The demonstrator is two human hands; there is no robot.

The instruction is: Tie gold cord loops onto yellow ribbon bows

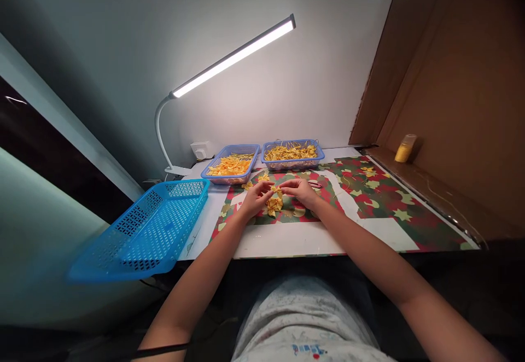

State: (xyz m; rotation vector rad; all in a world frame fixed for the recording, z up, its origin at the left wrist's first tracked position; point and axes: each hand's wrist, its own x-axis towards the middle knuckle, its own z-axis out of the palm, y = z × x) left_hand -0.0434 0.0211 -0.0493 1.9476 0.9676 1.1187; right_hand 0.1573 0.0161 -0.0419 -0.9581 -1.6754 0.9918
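My left hand and my right hand meet over the table. Between their fingertips they pinch a small yellow ribbon bow, partly covered by the fingers. Just below it, more yellow ribbon bows lie in a small heap on the patterned cover. Behind my left hand rest a few other yellow ribbon pieces. A pink-handled tool lies just past my right hand; its kind cannot be made out.
At the back stand a blue basket of yellow ribbon pieces and another with gold ties. A larger blue basket sits at the left. A lit lamp reaches overhead. On the right are a yellow-filled container and cardboard.
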